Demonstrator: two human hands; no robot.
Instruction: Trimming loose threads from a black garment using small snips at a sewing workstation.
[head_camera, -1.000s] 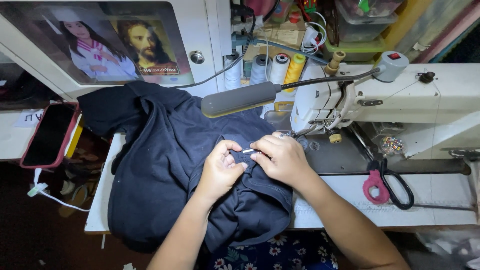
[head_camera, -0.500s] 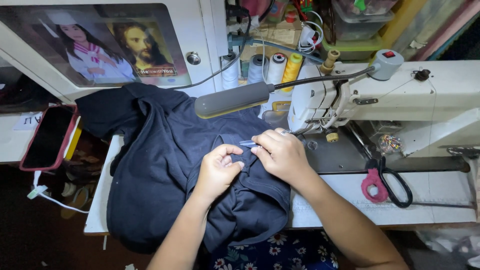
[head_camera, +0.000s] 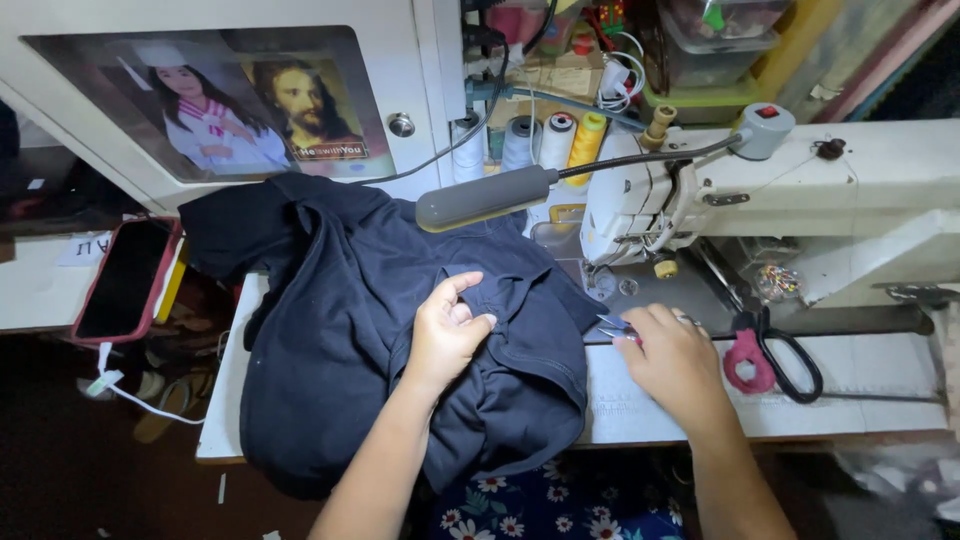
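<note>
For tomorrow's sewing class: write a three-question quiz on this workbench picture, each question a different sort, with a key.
1. True or false: the left hand grips the dark garment.
2. The right hand rests on: A) the phone, B) the table by the small snips, C) the thread cones.
3. What colour are the handles of the scissors?

Key: 1 true. 2 B. 3 One pink, one black.

Under the left hand (head_camera: 447, 338) lies a dark navy garment of soft matt cloth (head_camera: 340, 330) — creased, unshiny. Beyond the right hand (head_camera: 678, 362) stands a white sewing machine of smooth, faintly glossy enamelled metal (head_camera: 860, 190); just beside that hand, pink-handled scissors of glossy plastic (head_camera: 760, 355).
</note>
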